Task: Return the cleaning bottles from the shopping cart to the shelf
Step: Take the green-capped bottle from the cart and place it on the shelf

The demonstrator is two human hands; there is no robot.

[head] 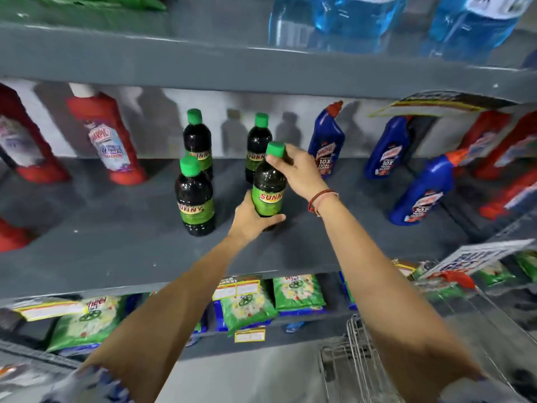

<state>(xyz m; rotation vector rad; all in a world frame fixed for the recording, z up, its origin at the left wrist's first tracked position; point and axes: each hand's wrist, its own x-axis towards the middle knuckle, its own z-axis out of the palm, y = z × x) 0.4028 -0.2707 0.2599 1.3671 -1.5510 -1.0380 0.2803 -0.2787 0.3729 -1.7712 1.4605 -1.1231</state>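
A dark cleaning bottle (268, 187) with a green cap and a green Sunny label stands on or just above the grey middle shelf (116, 242). My left hand (250, 219) grips its base from the left. My right hand (299, 173) holds its neck just under the cap. Three matching dark bottles stand close by: one at front left (195, 199), one behind it (198, 142), one behind the held bottle (257, 144). The wire shopping cart (357, 353) is at lower right; its contents are hidden.
Red Harpic bottles (112, 138) stand at the left of the shelf, blue Harpic bottles (327, 138) at the right, some leaning. Large blue bottles (348, 18) fill the shelf above. Green detergent packs (247, 306) lie on the lower shelf. A sale sign (476, 257) juts out at right.
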